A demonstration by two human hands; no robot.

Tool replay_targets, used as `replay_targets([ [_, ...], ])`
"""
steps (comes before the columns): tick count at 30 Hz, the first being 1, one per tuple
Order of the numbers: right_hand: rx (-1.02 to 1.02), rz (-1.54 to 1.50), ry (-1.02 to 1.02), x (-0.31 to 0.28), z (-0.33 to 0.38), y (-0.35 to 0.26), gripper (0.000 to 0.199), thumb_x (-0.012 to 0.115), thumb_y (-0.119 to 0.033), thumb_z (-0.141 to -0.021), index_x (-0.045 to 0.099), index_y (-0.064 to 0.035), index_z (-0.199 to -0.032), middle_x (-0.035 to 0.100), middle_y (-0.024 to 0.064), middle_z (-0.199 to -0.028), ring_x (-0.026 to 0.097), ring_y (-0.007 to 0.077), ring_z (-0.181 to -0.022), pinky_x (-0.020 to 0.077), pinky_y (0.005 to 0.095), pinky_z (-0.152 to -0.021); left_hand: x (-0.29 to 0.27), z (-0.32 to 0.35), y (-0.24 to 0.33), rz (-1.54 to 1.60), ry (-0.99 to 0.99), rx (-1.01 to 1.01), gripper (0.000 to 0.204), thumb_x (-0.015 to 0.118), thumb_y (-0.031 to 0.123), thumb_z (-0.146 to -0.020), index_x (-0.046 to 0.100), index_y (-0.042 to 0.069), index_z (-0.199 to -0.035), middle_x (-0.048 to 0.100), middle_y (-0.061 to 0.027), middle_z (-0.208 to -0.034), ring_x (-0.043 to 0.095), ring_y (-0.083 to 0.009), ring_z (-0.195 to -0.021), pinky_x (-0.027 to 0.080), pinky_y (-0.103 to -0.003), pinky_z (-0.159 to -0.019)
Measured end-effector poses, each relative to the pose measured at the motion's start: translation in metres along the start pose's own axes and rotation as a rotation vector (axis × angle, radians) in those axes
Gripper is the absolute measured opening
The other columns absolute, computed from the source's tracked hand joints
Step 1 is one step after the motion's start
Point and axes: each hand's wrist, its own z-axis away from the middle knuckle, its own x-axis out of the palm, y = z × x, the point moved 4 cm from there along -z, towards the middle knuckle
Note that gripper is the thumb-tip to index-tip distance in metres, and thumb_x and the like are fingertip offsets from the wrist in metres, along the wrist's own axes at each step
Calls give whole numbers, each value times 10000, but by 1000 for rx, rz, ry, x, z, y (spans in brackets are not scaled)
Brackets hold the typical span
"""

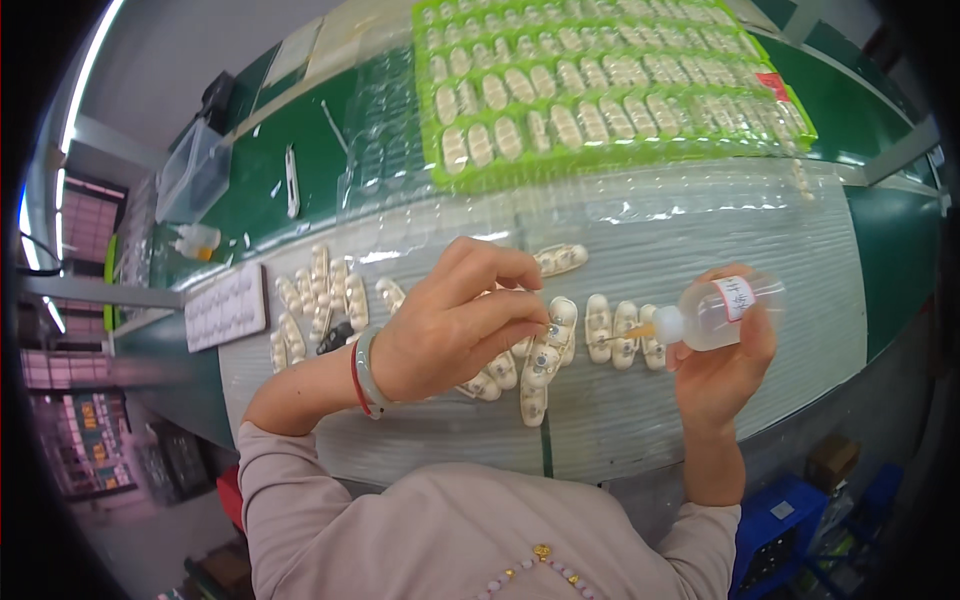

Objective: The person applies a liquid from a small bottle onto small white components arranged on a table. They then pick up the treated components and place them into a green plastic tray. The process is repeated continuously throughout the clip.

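Across the far side of the bench, a green tray holds rows of small cream parts, each seated in its own pocket so none rub or tip. Nearer, clear blister sheets lie flat over the ribbed grey mat, probably to keep the working parts clean and easy to slide. At the person's left a clear box stands on the green surface, with a white card and a loose heap of cream parts below it, within easy reach. A short row of the same parts lies side by side in front of the person, lined up so each can be reached in turn. The left hand, wearing red and pale bangles at the wrist, is curled, its thumb and fingertips pinching one cream part and steadying it just above the mat, with its end turned toward the right. The right hand is wrapped around a small clear bottle, fingers closed about its body, holding it nearly level so the yellow nozzle points left at the pinched part. The nozzle tip is just beside that part; whether it touches cannot be told.
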Motion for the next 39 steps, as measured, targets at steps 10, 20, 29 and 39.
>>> replay_targets([
  [10, 63, 92, -186, 2, 3, 17, 376, 552, -261, -771, 476, 34, -993, 569, 155, -817, 593, 207, -569, 489, 305, -392, 4, 28, 8, -92, 51, 87, 230, 668, 52, -650, 605, 19, -869, 535, -91, -987, 537, -246, -861, 460, -327, -704],
  [20, 66, 144, -191, 5, 7, 19, 349, 568, -182, -743, 463, 32, -998, 565, 153, -857, 605, 198, -623, 513, 298, -423, 2, 29, 9, -105, 26, 115, 256, 632, 62, -649, 592, 1, -894, 535, -101, -1015, 535, -243, -859, 458, -327, -716],
  [29, 35, 193, -196, 5, 7, 18, 342, 565, -177, -749, 460, 30, -1001, 565, 149, -860, 607, 189, -653, 526, 290, -439, 3, 29, 9, -88, 17, 113, 260, 634, 58, -645, 591, 5, -896, 537, -100, -1012, 539, -246, -869, 459, -326, -721],
  [39, 50, 167, -228, 5, 7, 19, 341, 574, -178, -752, 460, 26, -999, 565, 147, -857, 605, 183, -646, 524, 290, -435, 6, 30, 4, -81, 39, 37, 255, 697, 14, -614, 633, 50, -858, 541, -80, -981, 517, -256, -876, 454, -333, -742],
])
